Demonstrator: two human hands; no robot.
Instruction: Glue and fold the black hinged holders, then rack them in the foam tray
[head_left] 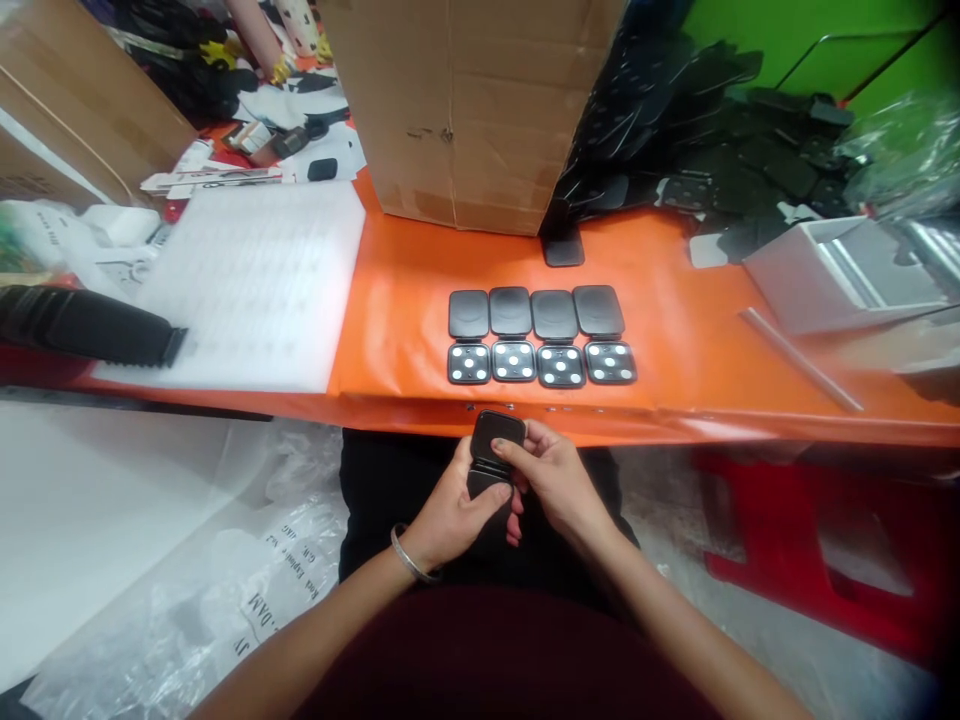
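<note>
left grip (448,515) is closed around the lower half of a black two-panel case (491,427); right grip (559,478) has its thumb on the upper half, the case between both, by the near edge of the orange worktop (401,300).

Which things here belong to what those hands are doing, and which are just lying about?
Seemingly in the job:
- black hinged piece, held by left hand and right hand
- four similar open pieces with white dots, in a row

Seemingly lying about:
- cardboard box
- black clipper-like object
- pale stick
- red stool
</note>
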